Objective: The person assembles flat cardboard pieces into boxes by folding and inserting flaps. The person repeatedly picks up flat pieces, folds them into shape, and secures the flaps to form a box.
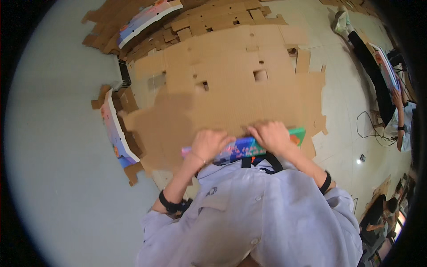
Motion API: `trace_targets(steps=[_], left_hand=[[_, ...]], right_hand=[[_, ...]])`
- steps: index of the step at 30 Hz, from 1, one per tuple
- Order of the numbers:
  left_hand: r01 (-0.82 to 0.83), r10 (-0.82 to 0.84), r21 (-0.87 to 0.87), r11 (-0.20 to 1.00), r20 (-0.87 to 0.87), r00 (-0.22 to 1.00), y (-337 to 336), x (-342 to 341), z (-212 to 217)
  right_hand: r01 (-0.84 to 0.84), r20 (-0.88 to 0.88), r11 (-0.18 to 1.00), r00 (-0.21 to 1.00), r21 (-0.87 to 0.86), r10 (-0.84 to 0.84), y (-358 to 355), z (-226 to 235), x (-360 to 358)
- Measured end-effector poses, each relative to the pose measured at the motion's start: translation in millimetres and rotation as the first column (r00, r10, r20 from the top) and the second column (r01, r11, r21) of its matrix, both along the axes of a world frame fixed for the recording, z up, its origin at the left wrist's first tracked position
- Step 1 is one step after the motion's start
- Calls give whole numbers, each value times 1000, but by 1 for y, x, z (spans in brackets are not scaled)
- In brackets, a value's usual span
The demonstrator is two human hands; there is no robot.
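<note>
Against my body lies a long cardboard strip [244,149], printed in purple, blue and green, along the near edge of a large brown cardboard sheet [231,100]. My left hand [210,144] bends its fingers over the strip's left part. Over the right part curl the fingers of my right hand [270,137], close to the green end. Both hands hide some of the print, and their fingertips are partly hidden. Square cut-outs and small round holes show in the brown sheet.
On the left lies a cardboard piece [116,129] with a printed strip; another printed strip [149,21] lies at the far left. At right a seated person [402,120] has a printed panel [387,66]. More people [378,218] are at lower right. A black cable [369,131] crosses the floor.
</note>
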State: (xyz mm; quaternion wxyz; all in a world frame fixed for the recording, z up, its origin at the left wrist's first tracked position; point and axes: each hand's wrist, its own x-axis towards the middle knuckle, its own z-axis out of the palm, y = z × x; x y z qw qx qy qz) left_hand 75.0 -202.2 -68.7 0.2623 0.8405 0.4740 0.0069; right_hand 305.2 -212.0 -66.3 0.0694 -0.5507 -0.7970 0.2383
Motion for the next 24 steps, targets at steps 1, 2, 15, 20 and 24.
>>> trace_targets(steps=[1,2,15,20,24], left_hand=[[9,-9,44,999,-2,1000,-33,-2,-8],[23,-24,109,994,5,1000,-45,1,-17],[-14,-189,529,849,329,925,-6,-10,14],[-399,316,603,691,245,917,110,-98,72],[-736,678,533,417,357,643,186,-182,26]], right_hand=[[-4,-17,1000,1000,-1,4,-19,-4,2],[-1,-58,994,998,108,8,-36,-11,5],[72,-493,981,856,-182,-155,21,-9,10],[550,-769,821,454,-155,-449,163,17,114],[826,-684,564,419,14,-597,221,2,183]])
